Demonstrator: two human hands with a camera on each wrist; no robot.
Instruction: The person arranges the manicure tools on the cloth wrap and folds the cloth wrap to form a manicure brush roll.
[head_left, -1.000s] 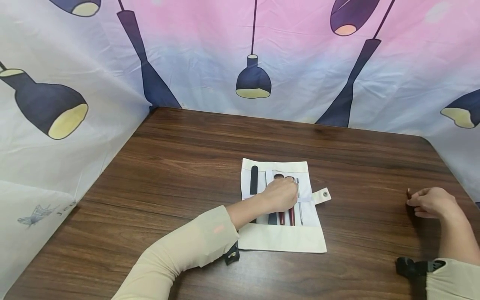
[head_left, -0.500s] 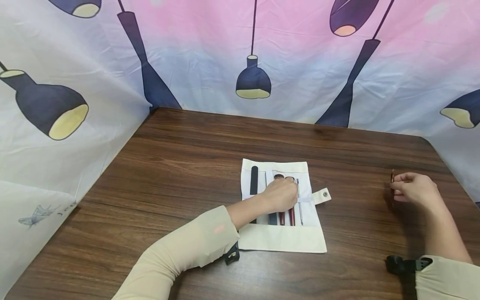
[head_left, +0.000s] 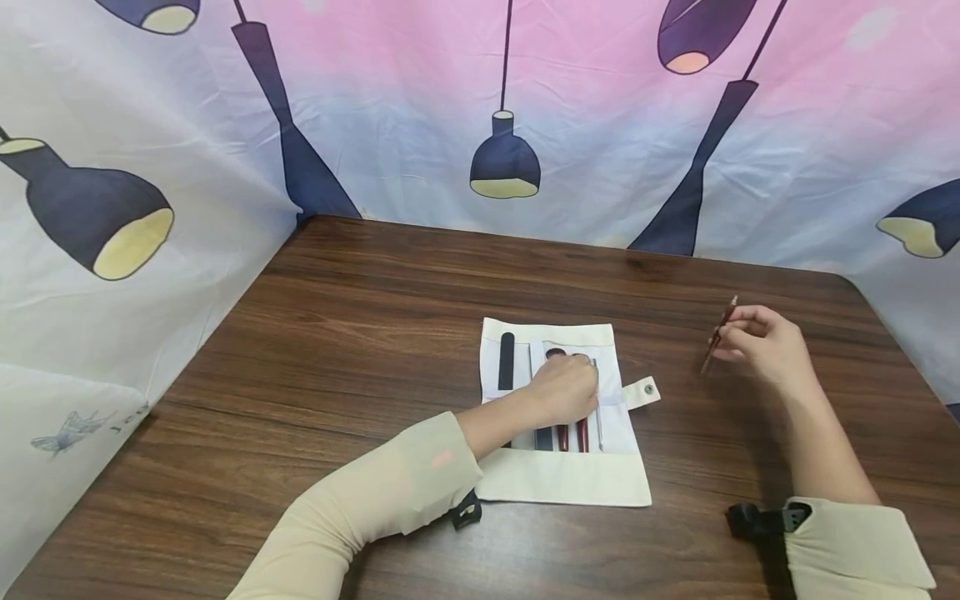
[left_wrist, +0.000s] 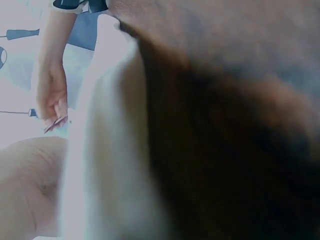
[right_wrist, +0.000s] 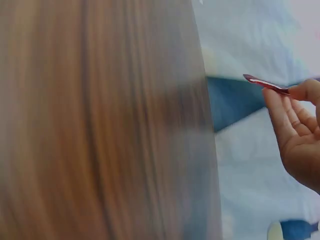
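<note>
An opened cream cloth roll (head_left: 564, 479) lies on the table with slim tools in it: a black nail file (head_left: 507, 360), dark red brush handles (head_left: 582, 435) and a thin metal tool (head_left: 600, 427). Over its middle rests my left hand (head_left: 564, 392), knuckles up, at the white elastic band (head_left: 611, 399); its fingertips are hidden, and I cannot tell what they hold. To the right, my right hand (head_left: 768, 346) pinches a slim dark red stick (head_left: 722, 327) with a pale tip, tilted upright. The right wrist view shows the stick's red end (right_wrist: 262, 83) beyond the fingertips.
The brown wooden table (head_left: 360, 333) meets a lamp-printed cloth backdrop (head_left: 420, 142) at its back and left. A snap tab (head_left: 642, 392) sticks out from the roll's right side. Black wrist straps (head_left: 761, 521) sit at both sleeves.
My right hand has come leftward and away from me toward the roll, carrying the red stick, which now stands more in view. My left hand stays over the roll.
</note>
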